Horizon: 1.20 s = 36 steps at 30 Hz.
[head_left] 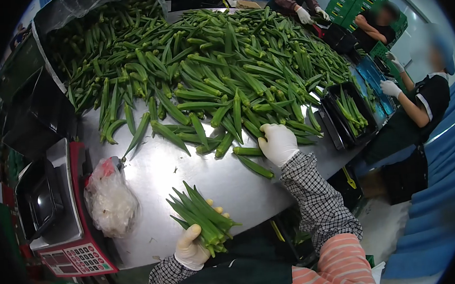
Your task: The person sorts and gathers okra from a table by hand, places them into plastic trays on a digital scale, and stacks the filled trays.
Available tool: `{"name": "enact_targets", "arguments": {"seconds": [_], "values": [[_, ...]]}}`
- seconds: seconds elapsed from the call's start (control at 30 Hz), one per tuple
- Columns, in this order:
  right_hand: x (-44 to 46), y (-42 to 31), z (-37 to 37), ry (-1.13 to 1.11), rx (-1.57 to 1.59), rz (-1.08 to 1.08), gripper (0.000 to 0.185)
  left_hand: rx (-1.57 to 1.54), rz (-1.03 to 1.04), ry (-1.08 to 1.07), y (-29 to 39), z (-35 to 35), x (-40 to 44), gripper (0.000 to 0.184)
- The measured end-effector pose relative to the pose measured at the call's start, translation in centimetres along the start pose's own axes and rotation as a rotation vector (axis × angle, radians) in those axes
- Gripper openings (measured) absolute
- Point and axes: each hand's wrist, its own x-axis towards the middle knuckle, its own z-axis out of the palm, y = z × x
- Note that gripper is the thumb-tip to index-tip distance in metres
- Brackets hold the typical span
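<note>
My left hand (192,244), in a white glove, is wrapped round a bunch of okra (201,217) near the table's front edge. The pods' tips point up and to the left. My right hand (279,143), gloved too, is at the front edge of a large heap of okra (217,74). Its fingers are bent against a pod (247,151) that sticks out to the left; the fingertips are partly hidden, so their hold is unclear. Another pod (254,166) lies just below it on the metal table (161,173).
At the left stands a red scale (77,253) with a black tray (39,197), beside a clear plastic bag (110,200). A black tray with okra (349,112) is at the right. Several co-workers, one a person in a blue cap (430,96), stand beyond the heap and to the right.
</note>
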Motion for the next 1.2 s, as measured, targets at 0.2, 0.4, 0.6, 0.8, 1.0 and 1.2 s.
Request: {"name": "enact_targets", "arguments": {"seconds": [0.2,0.4,0.6,0.8,1.0,1.2], "values": [[-0.4,-0.9,-0.5,0.018,0.096,0.085,0.034,0.084,0.025,0.032,-0.1,0.7,0.0,0.064],[1.5,-1.8,-0.2,-0.120,0.056,0.180,0.036,0.108,0.037,0.012,-0.2,0.5,0.0,0.064],[1.2,-0.4,-0.9,-0.102,0.239,0.192,0.040,0.066,0.032,-0.040,-0.4,-0.1,0.0,0.062],[1.1,-1.3,-0.7,-0.190,0.129,0.167,0.040,0.140,0.045,0.012,-0.3,0.7,-0.1,0.066],[-5.0,3.2,-7.0,0.195,0.428,-0.038,0.033,0.142,0.053,0.010,-0.4,0.2,-0.2,0.065],[-16.8,12.2,-11.4,0.172,-0.144,0.193,0.027,0.146,0.046,0.017,-0.5,0.4,-0.1,0.065]]}}
